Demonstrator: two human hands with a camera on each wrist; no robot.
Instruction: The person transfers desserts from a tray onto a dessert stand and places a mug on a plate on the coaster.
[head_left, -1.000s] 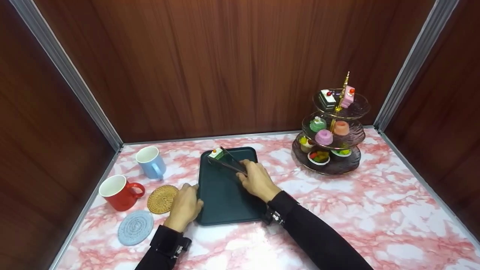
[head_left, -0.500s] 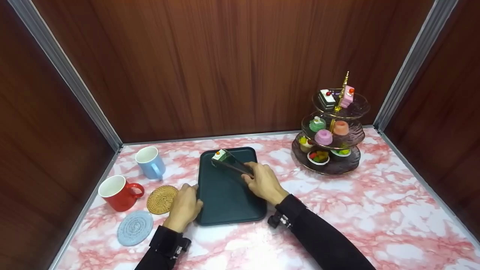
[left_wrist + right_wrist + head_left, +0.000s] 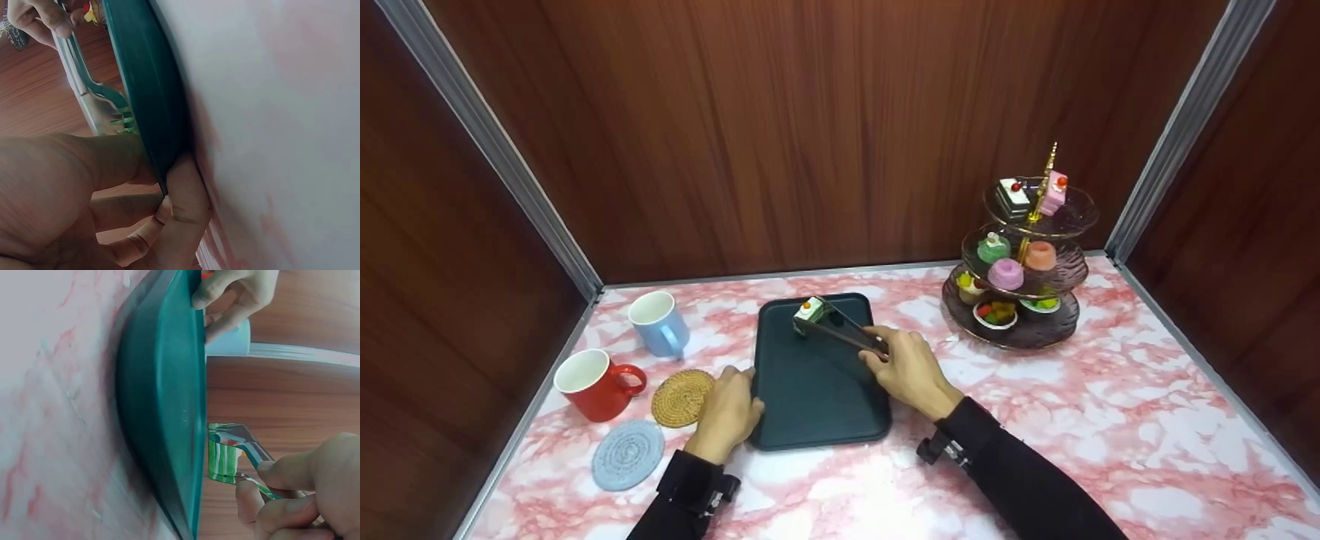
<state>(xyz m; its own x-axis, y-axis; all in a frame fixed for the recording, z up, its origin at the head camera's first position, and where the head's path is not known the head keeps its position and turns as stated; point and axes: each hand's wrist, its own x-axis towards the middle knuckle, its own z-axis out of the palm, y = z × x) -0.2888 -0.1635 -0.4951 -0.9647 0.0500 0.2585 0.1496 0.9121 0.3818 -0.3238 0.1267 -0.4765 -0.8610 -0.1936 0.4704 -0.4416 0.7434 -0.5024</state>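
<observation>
A dark green tray (image 3: 819, 401) lies on the table, and my left hand (image 3: 727, 412) pinches its left rim, with one finger under the edge in the left wrist view. My right hand (image 3: 913, 371) grips a pair of tongs (image 3: 846, 337) by the handle end. Between the tong tips sits a small green-and-white layered cake slice (image 3: 810, 309) with an orange ball on top, over the far part of the tray. From the right wrist the striped side of the slice (image 3: 222, 460) shows between both tong blades.
A three-tier glass stand (image 3: 1035, 296) with several small desserts stands at the back right. On the left are a blue mug (image 3: 660, 326), a red mug (image 3: 598, 391), a woven tan coaster (image 3: 682, 399) and a grey-blue coaster (image 3: 628, 455). Wooden walls surround the marbled table.
My right hand has moved right and a little nearer, carrying the tongs and the cake slice from the tray's far left corner toward its middle. The left hand stays at the rim.
</observation>
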